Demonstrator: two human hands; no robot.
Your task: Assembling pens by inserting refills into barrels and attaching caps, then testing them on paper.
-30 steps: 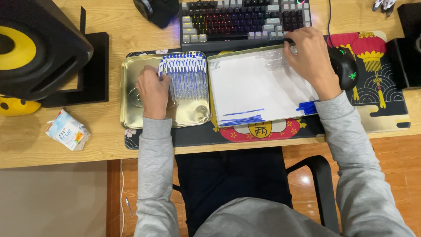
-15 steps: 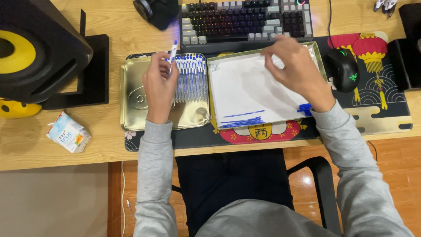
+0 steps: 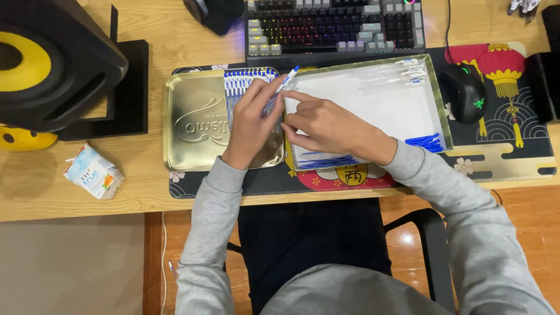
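- Pen (image 3: 281, 88): a blue-and-white pen, tilted with its blue tip toward the keyboard, sits over the seam between the gold tin and the white tray, near the worktop's far edge. A second ago no pen was lifted; the left hand lay flat on the row in the tin.
- Gold tin (image 3: 195, 125): lies left of centre on the desk mat, with a row of blue-capped pens (image 3: 248, 79) along its far right corner.
- Left hand (image 3: 251, 119): its fingers are closed around the pen's barrel, so one pen has now come out of the row.
- Right hand (image 3: 326, 125): has come across from the tray's far right corner to meet the left; its fingers are curled and pinched at the pen's lower end, though I cannot tell whether they grip it.
- White tray (image 3: 402, 111): clear pen barrels (image 3: 394, 73) lie along its far edge, loose blue pieces (image 3: 424, 141) near its right corner.
- Both hands now work on a single pen.
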